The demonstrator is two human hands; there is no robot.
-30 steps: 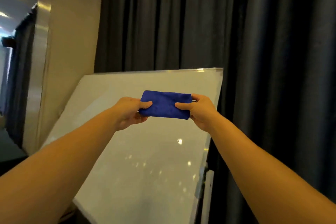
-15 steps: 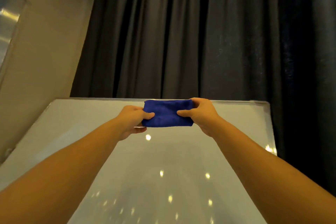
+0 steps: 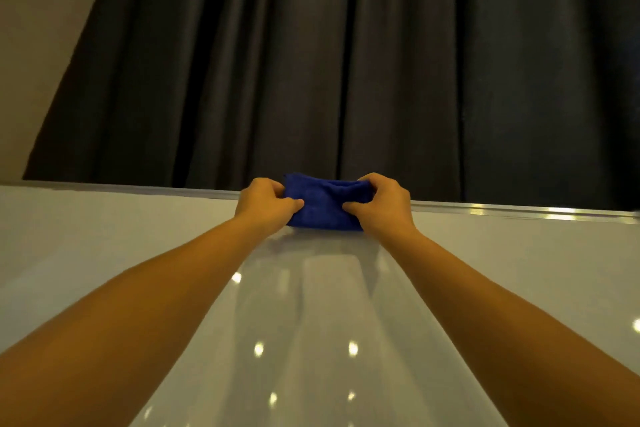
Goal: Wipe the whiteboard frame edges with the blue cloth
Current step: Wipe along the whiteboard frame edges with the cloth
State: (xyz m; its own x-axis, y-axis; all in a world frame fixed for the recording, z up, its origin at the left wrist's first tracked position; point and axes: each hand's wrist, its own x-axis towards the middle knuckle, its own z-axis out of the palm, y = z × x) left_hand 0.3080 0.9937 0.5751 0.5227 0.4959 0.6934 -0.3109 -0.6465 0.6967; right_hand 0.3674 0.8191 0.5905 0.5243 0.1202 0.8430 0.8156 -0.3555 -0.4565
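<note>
The folded blue cloth [image 3: 323,205] is draped over the top frame edge [image 3: 502,211] of the whiteboard [image 3: 104,253], near its middle. My left hand [image 3: 265,204] pinches the cloth's left end, thumb on the board side. My right hand [image 3: 381,203] grips the right end the same way. Both hands press the cloth against the metal rail. The rail under the cloth is hidden.
A dark pleated curtain [image 3: 346,62] hangs close behind the board. A beige wall [image 3: 41,28] stands at the upper left. Ceiling lights reflect as bright spots on the glossy board surface [image 3: 259,348].
Both hands have carried the cloth up from in front of the board onto its top edge. The view has swung to face the board squarely and closer.
</note>
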